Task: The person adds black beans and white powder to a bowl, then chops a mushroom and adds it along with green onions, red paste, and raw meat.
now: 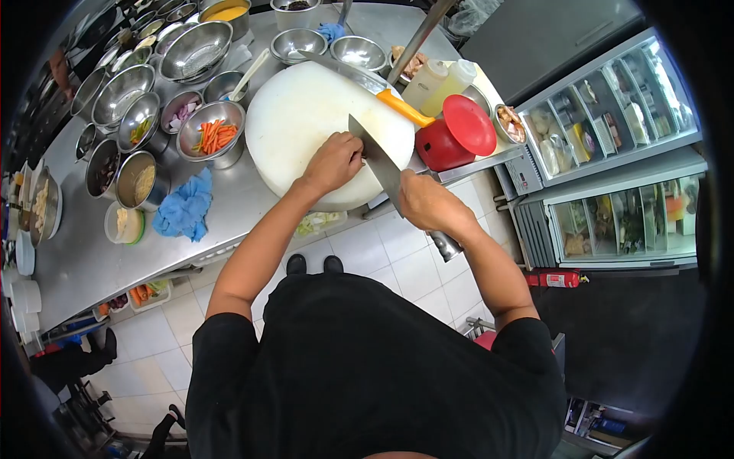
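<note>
My right hand (432,200) grips a large kitchen knife (378,159) with a metal handle, its broad blade slanting up and left over the thick white round cutting board (294,115). Close against the blade's left side, my left hand (334,163) is closed with fingers curled over the board. Whatever those fingers hold, if anything, is hidden. Across the far right part of the board lies a second knife with a yellow handle (405,108). Beside the right edge of the board is a red container (459,134) with a round red lid.
Left of the board, steel bowls hold carrot strips (217,138) and chopped onion (183,115). A crumpled blue cloth (186,206) lies near the counter edge. Squeeze bottles (451,84) stand behind the red container. Glass-topped chillers (612,107) are on the right. Another person's leg (80,359) shows lower left.
</note>
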The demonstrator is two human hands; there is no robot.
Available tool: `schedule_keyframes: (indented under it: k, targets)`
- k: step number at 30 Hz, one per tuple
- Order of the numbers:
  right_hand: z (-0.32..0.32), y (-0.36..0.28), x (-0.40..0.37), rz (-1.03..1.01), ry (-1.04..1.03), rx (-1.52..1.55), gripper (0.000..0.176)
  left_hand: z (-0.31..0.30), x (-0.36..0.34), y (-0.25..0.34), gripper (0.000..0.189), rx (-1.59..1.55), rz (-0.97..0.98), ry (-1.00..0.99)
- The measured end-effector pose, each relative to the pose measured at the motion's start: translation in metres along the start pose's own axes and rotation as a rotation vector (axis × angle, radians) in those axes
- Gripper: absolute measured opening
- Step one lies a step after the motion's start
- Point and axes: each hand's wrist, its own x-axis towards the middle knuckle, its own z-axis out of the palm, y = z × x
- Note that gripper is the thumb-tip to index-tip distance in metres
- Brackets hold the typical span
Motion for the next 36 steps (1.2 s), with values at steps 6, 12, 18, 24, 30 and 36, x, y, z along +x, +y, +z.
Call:
schedule_keyframes:
  k: [6,12,18,24,30,36]
  targets:
    - [0.002,-0.001,-0.001,0.021,0.005,-0.023,0.022,-0.011,-0.004,-0.001,0.012,-0.104,-0.013,0.033]
    - [-0.006,-0.001,0.000,0.021,0.017,-0.029,0.023,-0.004,-0.004,-0.003,0.013,-0.026,0.012,0.013]
    - [-0.017,-0.008,-0.011,0.011,-0.042,-0.074,0.024,-0.003,-0.005,-0.002,0.011,-0.008,0.026,0.053]
    - [-0.020,-0.016,-0.002,0.094,-0.099,0.006,0.025,-0.003,-0.007,0.002,0.010,-0.014,0.023,0.056]
    - [-0.006,-0.005,0.003,0.049,-0.086,0.024,0.026,-0.005,-0.008,-0.001,0.009,-0.029,0.019,0.078]
    - [0.018,0.018,0.013,-0.037,-0.002,-0.018,0.029,-0.018,-0.023,-0.003,0.016,-0.082,0.042,0.017]
